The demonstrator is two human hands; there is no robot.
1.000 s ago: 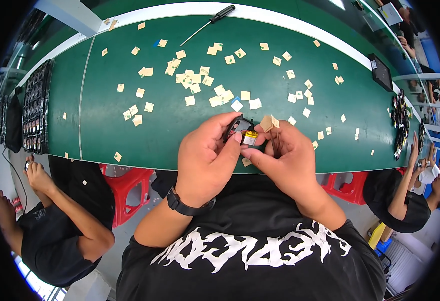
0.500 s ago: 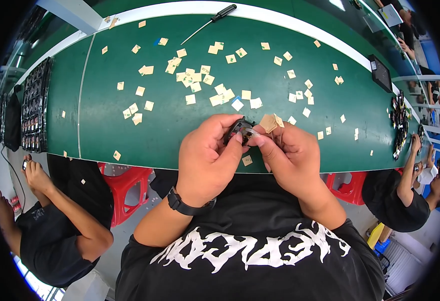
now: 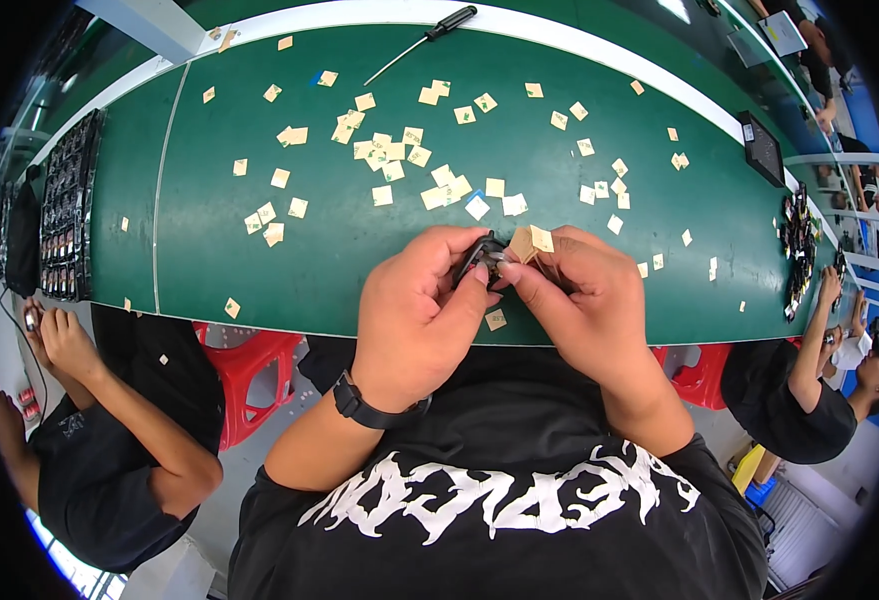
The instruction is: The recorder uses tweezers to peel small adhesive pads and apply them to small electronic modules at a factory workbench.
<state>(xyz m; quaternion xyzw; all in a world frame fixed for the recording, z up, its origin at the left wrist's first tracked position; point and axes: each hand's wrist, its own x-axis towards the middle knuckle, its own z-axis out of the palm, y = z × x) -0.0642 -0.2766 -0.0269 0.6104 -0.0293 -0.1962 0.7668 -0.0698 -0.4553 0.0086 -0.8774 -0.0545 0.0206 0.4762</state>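
Note:
My left hand (image 3: 409, 300) is closed round a small black plastic housing (image 3: 470, 262) near the table's front edge, its thumb on the open side. Parts inside the housing are too small to make out. Against its right side, the thumb and finger of my right hand (image 3: 591, 298) pinch together; what lies between the tips is mostly hidden. Beige paper squares (image 3: 524, 246) are tucked between my right fingers and stick up above the thumb. Just below the hands, a loose beige square (image 3: 496, 319) lies on the table.
Many beige squares (image 3: 379, 152) are scattered over the green table (image 3: 289, 270). A black-handled screwdriver (image 3: 449, 22) lies at the far edge. Black trays of parts (image 3: 67, 215) are stacked at left; a black box (image 3: 760, 150) and dark parts (image 3: 797, 250) sit at right. Co-workers sit on both sides.
My right thumb and fingertips have moved slightly toward the housing, and the paper squares in that hand have tilted. A pale strip at the fingertips shows less now. The left co-worker's hands have shifted.

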